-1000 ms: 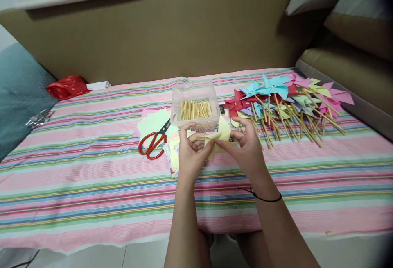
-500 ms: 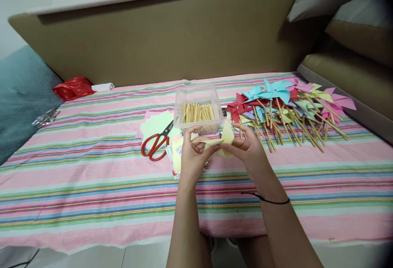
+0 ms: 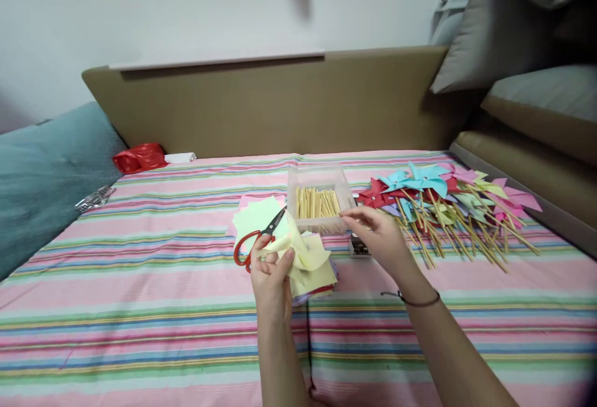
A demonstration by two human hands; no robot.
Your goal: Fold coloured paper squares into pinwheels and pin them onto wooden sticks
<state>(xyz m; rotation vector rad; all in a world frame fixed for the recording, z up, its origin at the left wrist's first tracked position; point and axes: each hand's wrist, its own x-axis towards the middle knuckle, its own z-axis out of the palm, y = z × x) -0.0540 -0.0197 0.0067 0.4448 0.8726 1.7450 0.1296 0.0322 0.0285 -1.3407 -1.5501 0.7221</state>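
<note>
My left hand (image 3: 273, 270) is closed on a pale yellow paper pinwheel (image 3: 303, 251), whose curled blades stick out above and beside the fingers. Under it lies a stack of coloured paper squares (image 3: 317, 276). My right hand (image 3: 375, 229) hovers by the right front corner of a clear plastic box (image 3: 347, 190) of short wooden sticks (image 3: 317, 203). Its thumb and forefinger come together in a pinch; anything between them is too small to make out. Just below that hand is a small container of dark, tiny pieces (image 3: 359, 246). Red-handled scissors (image 3: 247, 249) lie left of the pinwheel.
Pale green and pink paper sheets (image 3: 254, 217) lie under the scissors. Finished pinwheels on sticks (image 3: 438, 201) are heaped at the right. A red plastic bag (image 3: 140, 158), a white object (image 3: 180, 157) and a shiny clear packet (image 3: 96, 198) are at the left on the striped cloth (image 3: 163, 295).
My right hand has let go of the yellow paper and moved right, towards the box corner. My left hand keeps the paper and has shifted left. The camera view has tilted up.
</note>
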